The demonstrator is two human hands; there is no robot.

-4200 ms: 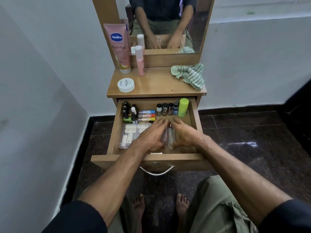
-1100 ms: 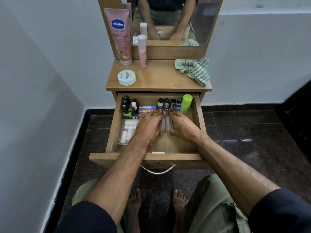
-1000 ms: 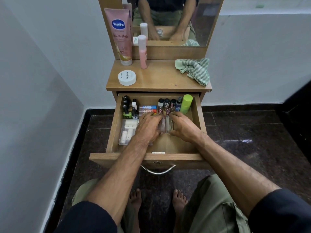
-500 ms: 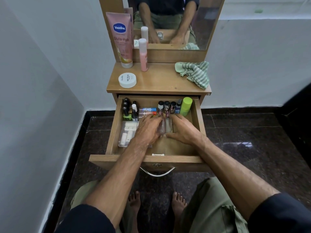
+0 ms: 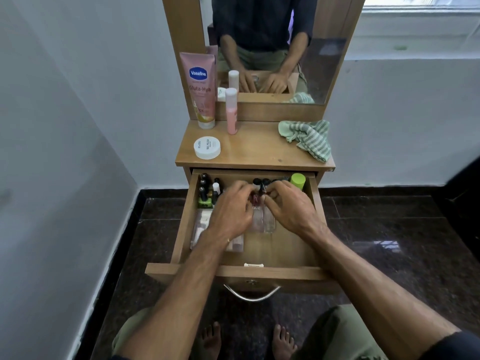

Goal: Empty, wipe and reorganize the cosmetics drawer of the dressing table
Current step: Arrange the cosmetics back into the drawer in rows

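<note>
The wooden drawer of the dressing table stands pulled out. Dark small bottles line its back left, and a lime-green capped tube stands at the back right. A clear plastic tray with white items lies at the left. Two clear glass bottles stand in the middle. My left hand and my right hand meet over them, fingertips pinching at the bottle tops, where a reddish piece shows. What exactly each finger grips is hidden.
On the tabletop stand a pink Vaseline tube, a slim pink bottle, a white round jar and a green striped cloth. A mirror rises behind. White walls close in left; dark tiled floor lies right.
Both hands have moved a little further back in the drawer and now pinch at the tops of the glass bottles instead of cupping their sides. The camera tilted up slightly.
</note>
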